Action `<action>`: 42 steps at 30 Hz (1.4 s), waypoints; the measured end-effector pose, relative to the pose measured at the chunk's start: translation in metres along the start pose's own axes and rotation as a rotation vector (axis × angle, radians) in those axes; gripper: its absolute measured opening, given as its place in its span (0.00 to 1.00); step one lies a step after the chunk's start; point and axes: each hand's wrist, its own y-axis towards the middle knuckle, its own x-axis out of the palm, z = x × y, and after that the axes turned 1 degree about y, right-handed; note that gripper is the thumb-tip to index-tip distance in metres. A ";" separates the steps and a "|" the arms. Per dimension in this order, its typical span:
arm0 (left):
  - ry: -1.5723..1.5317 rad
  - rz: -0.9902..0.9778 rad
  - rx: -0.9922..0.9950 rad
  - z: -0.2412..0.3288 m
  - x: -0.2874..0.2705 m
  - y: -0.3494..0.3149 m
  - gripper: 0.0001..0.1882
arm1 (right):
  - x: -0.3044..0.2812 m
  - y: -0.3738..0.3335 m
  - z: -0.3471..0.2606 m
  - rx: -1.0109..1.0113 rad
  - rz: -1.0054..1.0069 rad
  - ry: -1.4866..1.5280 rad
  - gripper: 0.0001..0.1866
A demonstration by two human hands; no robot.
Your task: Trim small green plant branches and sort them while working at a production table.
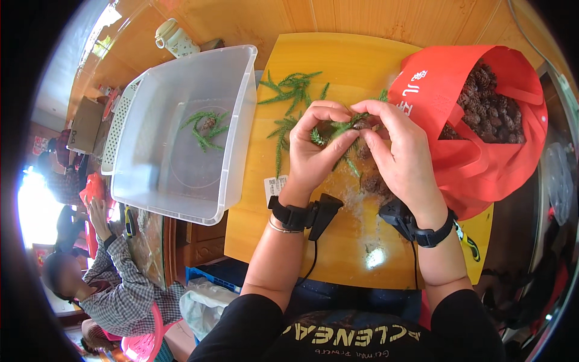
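Over the middle of the yellow table, my left hand [319, 145] and my right hand [398, 148] meet at their fingertips. Between them is a green artificial pine sprig [341, 130], pinched by thumb and fingers on both sides. A small brown pine cone seems to sit at its right end, partly hidden by my right fingers. Below my hands, brown pine cones [375, 183] lie on the tabletop. Loose green sprigs [294, 86] are spread to the left of my left hand.
A clear plastic bin [238, 139] at left holds a sprig with a pine cone [209, 123]. The red bag [494, 175] at right is full of pine cones [485, 102]. Pliers [470, 244] lie at the table's right edge. Another person [129, 283] sits at far left.
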 end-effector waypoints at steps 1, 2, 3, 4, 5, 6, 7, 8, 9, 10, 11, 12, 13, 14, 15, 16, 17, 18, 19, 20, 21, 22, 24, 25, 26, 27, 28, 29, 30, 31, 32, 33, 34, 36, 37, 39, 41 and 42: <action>-0.011 0.004 0.034 0.000 0.003 0.000 0.11 | -0.001 0.000 0.000 -0.001 0.002 0.001 0.17; -0.024 0.008 0.068 0.000 0.005 0.001 0.12 | -0.002 0.001 0.000 -0.011 0.000 0.004 0.17; -0.024 0.004 0.070 0.001 0.006 0.001 0.12 | -0.003 0.001 0.000 -0.021 -0.003 0.008 0.17; 0.018 0.019 0.059 0.003 0.007 0.000 0.12 | -0.004 0.001 0.000 -0.023 0.000 0.007 0.17; 0.060 0.033 0.049 0.005 0.008 -0.001 0.13 | -0.005 0.001 0.000 -0.010 -0.010 0.053 0.18; 0.059 0.029 0.052 0.007 0.009 -0.003 0.13 | -0.006 0.001 -0.002 0.002 -0.020 0.100 0.20; 0.045 0.052 0.043 0.007 0.010 -0.005 0.13 | -0.007 0.001 -0.004 -0.001 -0.016 0.099 0.20; 0.027 0.075 0.032 0.008 0.011 -0.008 0.13 | -0.008 0.000 -0.007 0.029 -0.041 0.100 0.21; 0.059 0.084 0.062 0.010 0.012 -0.010 0.13 | -0.009 0.000 -0.009 0.058 -0.066 0.102 0.23; 0.055 0.082 0.064 0.011 0.014 -0.011 0.13 | -0.009 0.000 -0.010 0.088 -0.091 0.103 0.24; 0.051 0.123 0.022 0.013 0.015 -0.013 0.14 | -0.008 -0.001 -0.010 0.087 -0.094 0.102 0.24; 0.046 0.165 -0.020 0.015 0.015 -0.014 0.14 | -0.007 -0.001 -0.010 0.088 -0.079 0.128 0.24; 0.044 0.168 -0.020 0.014 0.013 -0.015 0.14 | -0.006 -0.002 -0.011 0.088 -0.065 0.153 0.23; -0.015 0.171 -0.087 0.012 0.007 -0.016 0.14 | -0.006 -0.002 -0.014 0.086 -0.070 0.153 0.23; -0.075 0.174 -0.154 0.010 0.002 -0.016 0.15 | -0.007 -0.003 -0.018 0.126 -0.088 0.176 0.23; -0.129 0.170 -0.135 0.009 0.000 -0.017 0.14 | -0.009 -0.003 -0.023 0.166 -0.105 0.198 0.23; -0.129 0.175 -0.134 0.006 -0.004 -0.017 0.14 | -0.012 -0.003 -0.027 0.166 -0.110 0.197 0.23; -0.159 0.155 -0.128 0.003 -0.008 -0.017 0.14 | -0.017 -0.002 -0.031 0.193 -0.134 0.124 0.22; -0.187 0.136 -0.121 0.002 -0.012 -0.018 0.14 | -0.021 -0.001 -0.035 0.220 -0.159 0.050 0.21; -0.194 0.137 -0.122 0.005 -0.011 -0.017 0.14 | -0.026 0.003 -0.035 0.175 -0.146 -0.010 0.17; -0.212 0.089 -0.129 0.009 -0.011 -0.016 0.14 | -0.029 0.005 -0.035 0.177 -0.147 -0.017 0.17; -0.229 0.041 -0.137 0.014 -0.009 -0.015 0.13 | -0.032 0.007 -0.034 0.104 -0.120 -0.088 0.16; -0.238 -0.011 -0.218 0.019 -0.007 -0.015 0.13 | -0.033 0.007 -0.030 0.027 -0.094 -0.161 0.14; -0.209 -0.031 -0.228 0.019 -0.006 -0.016 0.13 | -0.031 0.006 -0.025 -0.002 -0.096 -0.158 0.14; -0.194 -0.050 -0.214 0.020 -0.004 -0.016 0.13 | -0.029 0.005 -0.022 -0.031 -0.098 -0.148 0.13; -0.192 -0.048 -0.216 0.020 -0.004 -0.015 0.13 | -0.029 0.005 -0.022 -0.031 -0.100 -0.146 0.13; -0.111 -0.057 -0.200 0.019 -0.004 -0.015 0.13 | -0.030 0.006 -0.022 -0.003 -0.147 -0.143 0.13; -0.033 -0.065 -0.187 0.018 -0.004 -0.016 0.13 | -0.030 0.005 -0.022 0.027 -0.197 -0.143 0.13; -0.034 -0.063 -0.190 0.018 -0.006 -0.018 0.13 | -0.029 0.005 -0.022 0.030 -0.200 -0.142 0.13; 0.005 -0.079 -0.165 0.019 -0.008 -0.019 0.13 | -0.029 0.004 -0.022 0.104 -0.246 -0.036 0.13; 0.042 -0.095 -0.138 0.020 -0.008 -0.018 0.13 | -0.030 0.005 -0.021 0.178 -0.291 0.069 0.12; 0.040 -0.093 -0.140 0.022 -0.008 -0.017 0.13 | -0.031 0.005 -0.019 0.181 -0.294 0.067 0.12; 0.088 -0.129 -0.105 0.024 -0.008 -0.016 0.13 | -0.033 0.005 -0.017 0.202 -0.330 0.112 0.13; 0.135 -0.161 -0.072 0.026 -0.007 -0.016 0.12 | -0.033 0.005 -0.016 0.226 -0.372 0.158 0.14; 0.069 -0.171 -0.087 0.025 -0.006 -0.016 0.12 | -0.034 0.005 -0.017 0.301 -0.347 0.265 0.15; 0.001 -0.180 -0.100 0.026 -0.006 -0.016 0.11 | -0.034 0.005 -0.017 0.375 -0.322 0.369 0.17; 0.053 -0.219 -0.072 0.027 -0.009 -0.016 0.11 | -0.033 0.005 -0.017 0.335 -0.330 0.423 0.20; 0.053 -0.214 -0.073 0.028 -0.010 -0.016 0.11 | -0.034 0.005 -0.017 0.335 -0.334 0.423 0.20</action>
